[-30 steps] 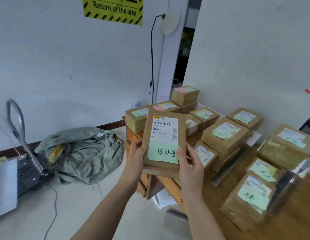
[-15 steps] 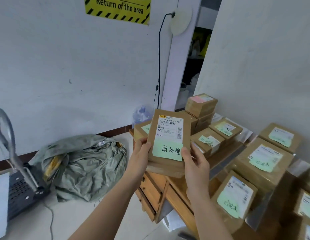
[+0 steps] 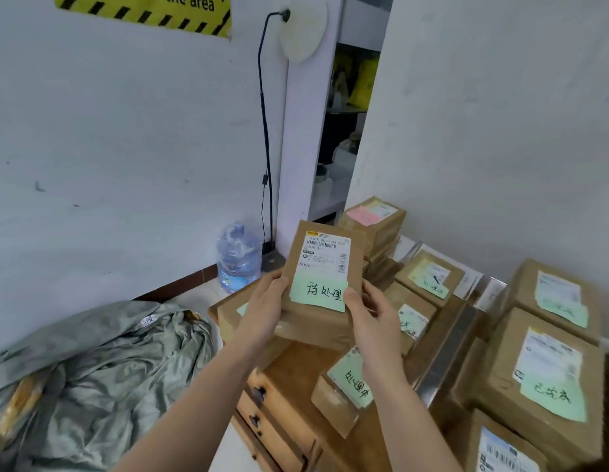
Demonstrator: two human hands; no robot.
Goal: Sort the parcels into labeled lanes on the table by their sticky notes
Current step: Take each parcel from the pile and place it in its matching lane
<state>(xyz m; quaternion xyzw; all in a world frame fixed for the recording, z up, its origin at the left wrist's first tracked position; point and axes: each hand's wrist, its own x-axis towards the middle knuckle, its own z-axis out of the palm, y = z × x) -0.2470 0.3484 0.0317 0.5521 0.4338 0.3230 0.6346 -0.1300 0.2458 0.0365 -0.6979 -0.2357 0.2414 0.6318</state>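
Note:
I hold a brown cardboard parcel (image 3: 321, 321) upright above the left end of the wooden table (image 3: 292, 376). It bears a white shipping label and a green sticky note (image 3: 318, 295) with handwritten characters. My left hand (image 3: 263, 310) grips its left edge, thumb on the front. My right hand (image 3: 372, 316) grips its right edge, thumb on the note's corner. Several more brown parcels with green notes lie on the table, one (image 3: 344, 391) right below my right wrist, larger ones (image 3: 541, 386) to the right. A stack at the back is topped by a parcel with a pink note (image 3: 372, 218).
A crumpled grey-green sack (image 3: 91, 379) lies on the floor at left. A water bottle (image 3: 238, 258) stands by the wall behind the table. A black cable (image 3: 266, 137) runs down the wall. The table's drawers (image 3: 262, 417) face left. A metal strip (image 3: 446, 352) crosses the tabletop.
The view has swung right and nearer the table, bringing more parcels at right into sight. Both hands still hold the same parcel, now slightly further over the table's left end.

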